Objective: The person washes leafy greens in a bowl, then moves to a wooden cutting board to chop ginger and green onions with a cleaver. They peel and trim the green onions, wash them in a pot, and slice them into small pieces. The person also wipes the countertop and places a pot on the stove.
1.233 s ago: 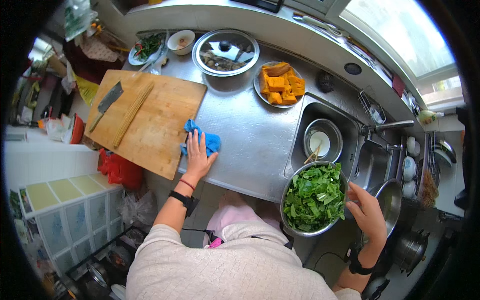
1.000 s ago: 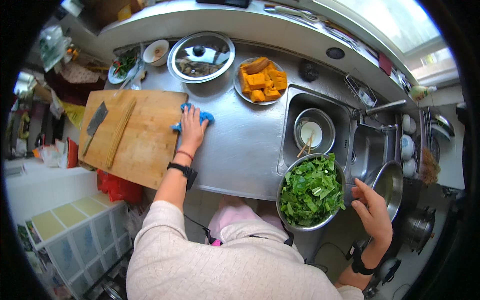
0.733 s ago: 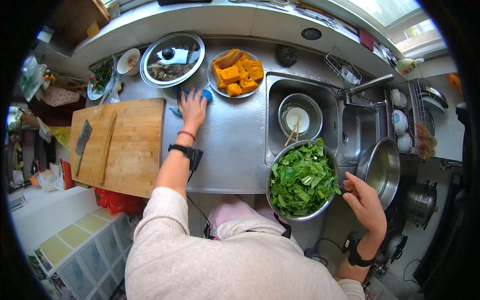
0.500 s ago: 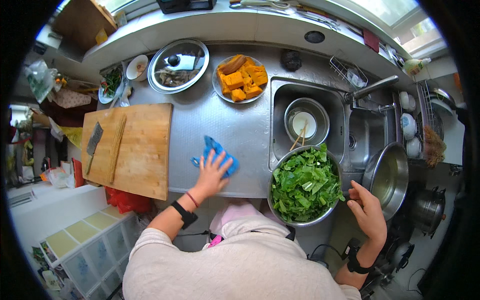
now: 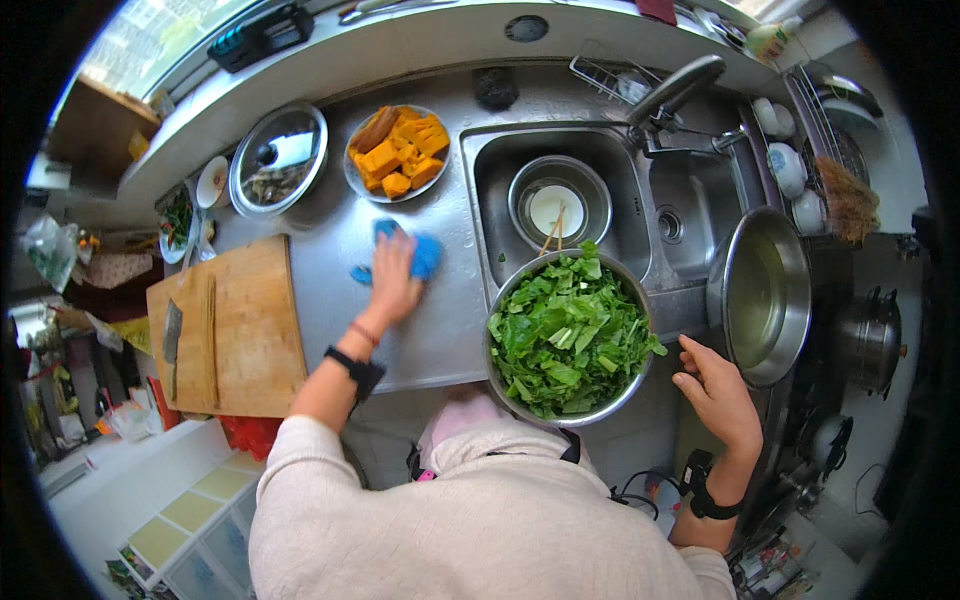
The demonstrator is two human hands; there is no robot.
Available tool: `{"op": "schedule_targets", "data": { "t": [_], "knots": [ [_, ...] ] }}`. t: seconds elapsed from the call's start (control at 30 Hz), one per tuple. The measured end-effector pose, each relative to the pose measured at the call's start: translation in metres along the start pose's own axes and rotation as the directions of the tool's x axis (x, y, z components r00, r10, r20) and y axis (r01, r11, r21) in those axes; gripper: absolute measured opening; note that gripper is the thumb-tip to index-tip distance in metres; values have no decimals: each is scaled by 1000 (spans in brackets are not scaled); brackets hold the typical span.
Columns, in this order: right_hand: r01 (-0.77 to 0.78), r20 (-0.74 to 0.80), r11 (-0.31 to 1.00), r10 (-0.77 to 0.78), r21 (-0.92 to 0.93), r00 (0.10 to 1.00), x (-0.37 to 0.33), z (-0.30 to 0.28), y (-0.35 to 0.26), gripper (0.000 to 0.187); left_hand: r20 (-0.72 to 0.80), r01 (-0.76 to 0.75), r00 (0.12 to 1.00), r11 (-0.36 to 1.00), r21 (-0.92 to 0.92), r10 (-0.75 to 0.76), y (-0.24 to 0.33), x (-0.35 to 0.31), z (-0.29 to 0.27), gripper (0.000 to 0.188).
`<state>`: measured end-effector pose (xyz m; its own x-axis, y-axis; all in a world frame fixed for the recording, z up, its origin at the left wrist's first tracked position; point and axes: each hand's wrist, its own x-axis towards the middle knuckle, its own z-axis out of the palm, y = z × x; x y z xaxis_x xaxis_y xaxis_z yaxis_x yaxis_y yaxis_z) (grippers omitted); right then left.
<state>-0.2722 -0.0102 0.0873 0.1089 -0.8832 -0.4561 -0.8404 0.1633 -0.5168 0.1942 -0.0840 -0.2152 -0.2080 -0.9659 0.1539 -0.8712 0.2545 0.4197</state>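
Observation:
On the steel counter, my left hand presses down on a crumpled blue cloth, which sticks out on both sides of the fingers. The plate of orange pumpkin chunks lies just beyond it. My right hand hovers with bent, parted fingers and nothing in them. It is close to the right rim of a steel bowl heaped with chopped leafy greens. That bowl stands at the counter's front edge, partly over the sink.
A cutting board bears a cleaver and a wooden rod. Behind it is a lidded pan. The double sink holds a metal basin with a white bowl and chopsticks. A large steel basin containing liquid stands right.
My left hand has pushed the blue cloth away from me, toward the pumpkin plate. The whole view has shifted and turned. My right hand stays beside the bowl of greens.

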Motion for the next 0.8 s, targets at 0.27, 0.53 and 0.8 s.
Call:
{"op": "schedule_targets", "data": {
  "t": [0.27, 0.53, 0.8],
  "knots": [
    [40, -85, 998, -45, -51, 995, -13, -4, 29, 48, 215, -411, 887, 911, -38, 409, 60, 39, 22, 53],
    [9, -160, 996, -23, -89, 987, -41, 7, 79, 47, 235, 22, 966, 876, -483, 105, 131, 206, -55, 36],
    [-192, -219, 981, 186, -8, 958, -84, 0, 120, 47, -310, -649, 760, 646, -402, 571, 274, 286, -198, 71]
  ]
}}
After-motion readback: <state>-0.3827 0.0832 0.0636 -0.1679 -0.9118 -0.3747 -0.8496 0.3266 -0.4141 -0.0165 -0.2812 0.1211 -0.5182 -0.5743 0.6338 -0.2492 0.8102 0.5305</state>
